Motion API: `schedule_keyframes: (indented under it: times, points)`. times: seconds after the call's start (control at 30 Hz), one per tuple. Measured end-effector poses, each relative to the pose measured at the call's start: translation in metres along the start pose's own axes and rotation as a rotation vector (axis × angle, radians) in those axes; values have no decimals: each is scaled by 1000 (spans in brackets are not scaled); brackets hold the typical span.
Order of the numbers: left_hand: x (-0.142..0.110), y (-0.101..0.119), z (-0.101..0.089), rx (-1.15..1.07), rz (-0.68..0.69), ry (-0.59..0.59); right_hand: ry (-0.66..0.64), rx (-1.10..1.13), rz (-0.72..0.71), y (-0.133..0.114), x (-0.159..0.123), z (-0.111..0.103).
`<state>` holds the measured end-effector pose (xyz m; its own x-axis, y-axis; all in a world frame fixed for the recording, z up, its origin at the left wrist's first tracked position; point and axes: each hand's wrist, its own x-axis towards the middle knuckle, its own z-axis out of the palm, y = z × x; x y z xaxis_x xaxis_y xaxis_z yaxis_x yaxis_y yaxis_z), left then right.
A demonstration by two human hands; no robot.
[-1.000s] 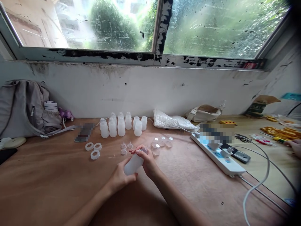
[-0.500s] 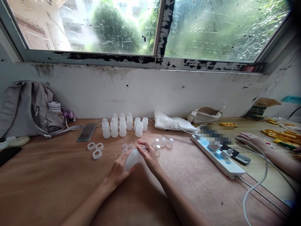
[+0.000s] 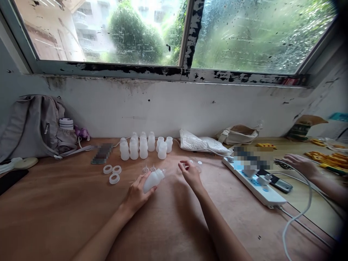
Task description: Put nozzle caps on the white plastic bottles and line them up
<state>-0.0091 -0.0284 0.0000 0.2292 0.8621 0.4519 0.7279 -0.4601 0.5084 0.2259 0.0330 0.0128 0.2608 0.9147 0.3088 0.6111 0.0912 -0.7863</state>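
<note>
Presently, frosted bottle (image 3: 152, 182) tilts within left hand (image 3: 138, 191), gripped around its body; right hand (image 3: 191, 176) apart, near clear caps (image 3: 200, 167), hold unclear.

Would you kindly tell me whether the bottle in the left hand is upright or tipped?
Tipped: the bottle leans in the left hand, its neck pointing up and rightward.

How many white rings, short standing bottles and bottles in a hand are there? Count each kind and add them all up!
White rings: 3
Short standing bottles: 3
Held bottle, in the left hand: 1
Total: 7
</note>
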Motion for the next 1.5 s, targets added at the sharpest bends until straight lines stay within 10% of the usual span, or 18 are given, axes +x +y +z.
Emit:
schedule_keyframes:
  times: [0.2,0.7,1.03,1.5]
  points:
    - [-1,-4,5,-11,-5,-3,-105,441,66,-15,-4,4]
    - [-4,-3,7,-56,50,-40,-414,509,-32,-26,-21,17]
    - [-9,-3,10,2,163,-136,-314,85,-198,-22,-30,31]
    - [-12,-5,14,137,273,-71,-327,16,0,-19,-31,36]
